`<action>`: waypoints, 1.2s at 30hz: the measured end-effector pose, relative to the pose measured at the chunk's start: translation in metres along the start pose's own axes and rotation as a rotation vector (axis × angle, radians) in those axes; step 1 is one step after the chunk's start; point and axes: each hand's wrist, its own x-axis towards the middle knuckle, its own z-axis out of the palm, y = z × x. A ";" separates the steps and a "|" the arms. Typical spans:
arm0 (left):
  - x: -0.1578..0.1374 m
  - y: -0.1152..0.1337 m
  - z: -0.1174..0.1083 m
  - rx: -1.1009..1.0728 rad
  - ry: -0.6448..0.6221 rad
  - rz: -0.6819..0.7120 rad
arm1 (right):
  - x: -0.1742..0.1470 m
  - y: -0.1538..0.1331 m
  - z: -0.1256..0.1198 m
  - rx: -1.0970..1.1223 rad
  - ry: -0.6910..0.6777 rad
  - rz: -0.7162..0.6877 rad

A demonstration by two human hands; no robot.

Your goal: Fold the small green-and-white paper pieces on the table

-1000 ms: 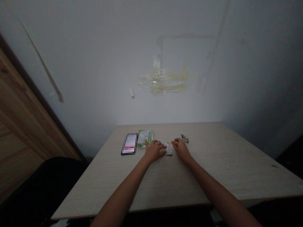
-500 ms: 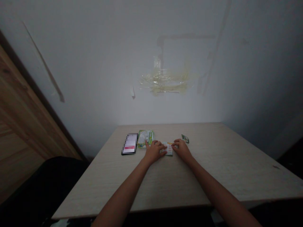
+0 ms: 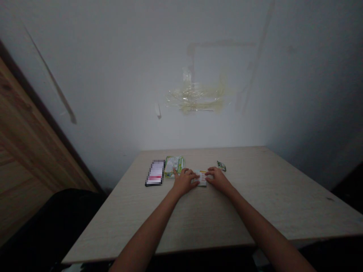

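Note:
A small white packet (image 3: 202,178) with a yellow strip and reddish print lies flat on the table between my hands. My left hand (image 3: 185,180) holds its left side down with fingertips and thumb, covering that part. At the right edge, my right hand (image 3: 217,178) touches the packet with its fingertips, thumb and fingers slightly apart. Just behind my left hand lies a larger green and white packet (image 3: 174,165). A small dark green wrapper piece (image 3: 221,166) rests behind my right hand.
A phone (image 3: 155,172) with a lit, blurred screen lies left of the green packet. The pale wooden table (image 3: 272,196) meets a grey wall (image 3: 119,75) bearing peeling clear tape (image 3: 198,99). A dark chair-like shape (image 3: 53,223) stands at the left, by a wooden panel.
My right hand's fingers and thumb have spread a little at the packet's right edge. My left hand stays in place on the packet. The view has shifted very slightly.

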 end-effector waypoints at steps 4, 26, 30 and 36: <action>0.000 0.000 -0.001 -0.009 0.003 0.006 | -0.002 -0.001 -0.004 -0.004 -0.034 -0.016; 0.000 0.001 0.000 0.012 -0.012 -0.021 | -0.004 0.011 -0.011 0.006 -0.172 -0.060; 0.000 0.000 0.001 0.008 0.004 -0.008 | -0.007 0.010 -0.013 -0.004 -0.194 -0.063; -0.002 0.003 0.000 0.007 0.033 0.003 | -0.008 0.010 -0.013 0.031 -0.181 -0.066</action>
